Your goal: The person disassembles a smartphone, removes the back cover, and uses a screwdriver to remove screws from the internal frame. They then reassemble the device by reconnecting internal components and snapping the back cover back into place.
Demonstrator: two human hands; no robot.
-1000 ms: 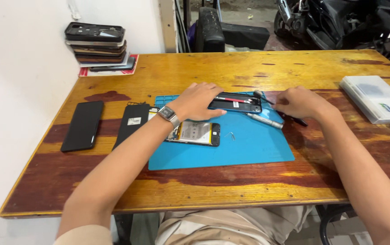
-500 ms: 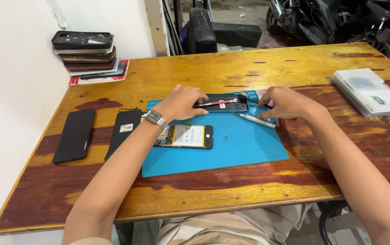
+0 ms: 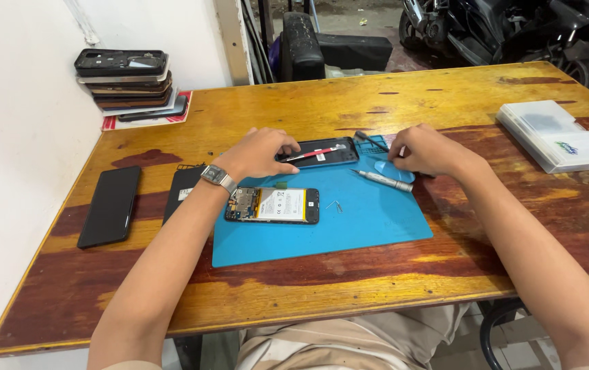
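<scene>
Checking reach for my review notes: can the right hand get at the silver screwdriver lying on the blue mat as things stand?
Probably yes. The right hand rests just beside the silver screwdriver on the blue mat, and nothing lies between them.

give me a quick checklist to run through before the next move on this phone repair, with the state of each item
1. Left hand steadies the phone frame at the mat's far edge: ok.
2. Opened phone lies flat on the blue mat, battery up: ok.
3. Screwdriver within reach, beside the right hand: ok.
4. What the right hand's grip holds: cannot tell.
5. Small loose parts stay on the mat: ok.
6. Black phone lies clear of the mat: ok.
</scene>
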